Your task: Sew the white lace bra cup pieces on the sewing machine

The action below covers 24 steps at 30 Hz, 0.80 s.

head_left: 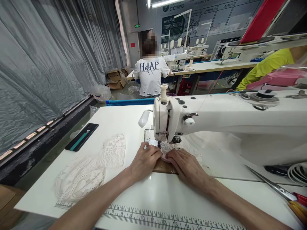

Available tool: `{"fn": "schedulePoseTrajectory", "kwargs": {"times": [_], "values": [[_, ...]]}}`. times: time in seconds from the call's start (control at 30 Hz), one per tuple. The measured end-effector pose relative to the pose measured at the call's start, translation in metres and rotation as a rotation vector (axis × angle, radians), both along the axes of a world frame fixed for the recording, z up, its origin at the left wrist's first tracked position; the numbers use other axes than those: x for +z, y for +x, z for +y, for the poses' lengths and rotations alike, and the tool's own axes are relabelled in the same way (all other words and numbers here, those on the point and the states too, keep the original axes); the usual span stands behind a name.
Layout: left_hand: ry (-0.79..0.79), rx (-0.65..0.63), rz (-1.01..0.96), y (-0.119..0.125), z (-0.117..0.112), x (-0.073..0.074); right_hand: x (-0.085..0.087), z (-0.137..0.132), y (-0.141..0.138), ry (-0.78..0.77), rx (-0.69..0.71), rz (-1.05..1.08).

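A white sewing machine (216, 118) stands on the white table (115, 118). Both my hands rest just in front of its needle. My left hand (145, 161) lies with fingers pressed together on a small piece of white lace (165, 148) under the presser foot. My right hand (185, 164) presses the same piece from the right, fingers close together, over a brown patch (163, 167). The fingertips of both hands meet at the lace.
A pile of white lace pieces (88, 172) lies at the left. A black phone (82, 136) sits by the table's left edge. Scissors (275, 187) lie at the right. A printed ruler (168, 220) runs along the front edge. A person in a white shirt (150, 76) stands behind.
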<state>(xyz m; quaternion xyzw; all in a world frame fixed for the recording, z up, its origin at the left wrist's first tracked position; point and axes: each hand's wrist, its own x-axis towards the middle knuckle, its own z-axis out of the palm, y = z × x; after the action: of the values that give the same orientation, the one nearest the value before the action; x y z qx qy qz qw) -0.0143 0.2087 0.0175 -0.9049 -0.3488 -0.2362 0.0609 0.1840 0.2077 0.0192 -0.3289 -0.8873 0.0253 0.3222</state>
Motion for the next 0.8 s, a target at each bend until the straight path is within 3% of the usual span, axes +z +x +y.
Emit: {"fn": "schedulePoseTrajectory", "kwargs": {"times": [0.2,0.57,0.8], "values": [[0.022,-0.006,-0.011,0.000,0.003,-0.002,0.002,-0.004,0.001,-0.028,0.059,-0.030],[0.094,-0.107,-0.062,-0.002,-0.002,0.001,0.004,-0.015,0.002,0.088,0.206,-0.082],[0.099,-0.105,-0.073,-0.003,-0.004,0.002,0.002,-0.014,0.008,0.113,0.191,-0.126]]}}
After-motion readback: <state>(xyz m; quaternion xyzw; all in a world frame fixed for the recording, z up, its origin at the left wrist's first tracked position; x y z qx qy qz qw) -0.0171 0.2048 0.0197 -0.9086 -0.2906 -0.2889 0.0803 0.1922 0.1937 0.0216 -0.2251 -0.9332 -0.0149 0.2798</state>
